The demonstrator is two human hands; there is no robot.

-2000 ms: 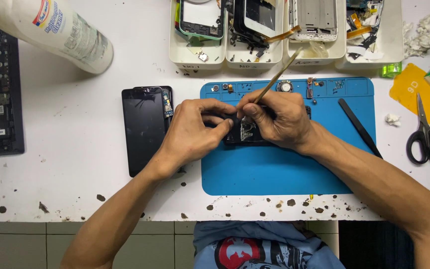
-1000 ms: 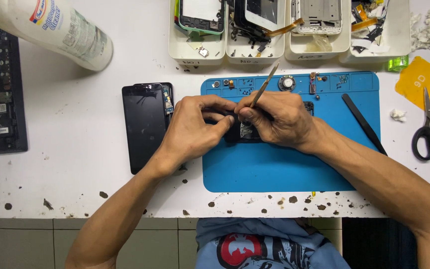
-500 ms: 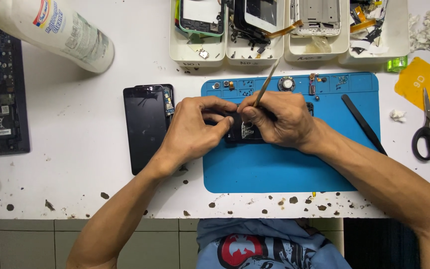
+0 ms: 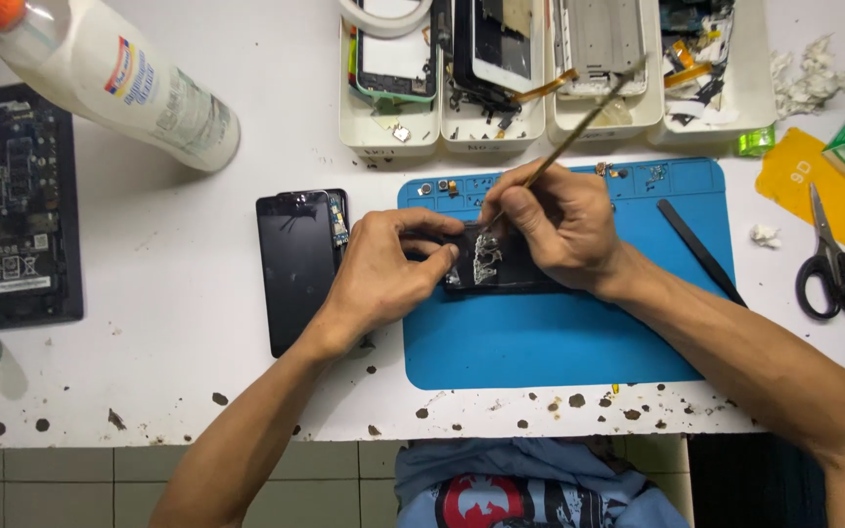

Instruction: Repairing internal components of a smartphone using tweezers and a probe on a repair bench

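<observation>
Since a second ago the stick [image 4: 579,125] leans further right, its top now over the trays [image 4: 555,125]; both hands sit where they were, so it's the same spot being worked at a new angle. Right hand [image 4: 559,225] pinches the stick between thumb and fingers, tip down on the phone [image 4: 501,264]. Left hand [image 4: 383,274] pinches the phone's left end, fingers curled. Phone lies flat on the blue mat [image 4: 559,342], opened, pale residue around exposed parts. Black screen [image 4: 295,269] just left, off the mat.
</observation>
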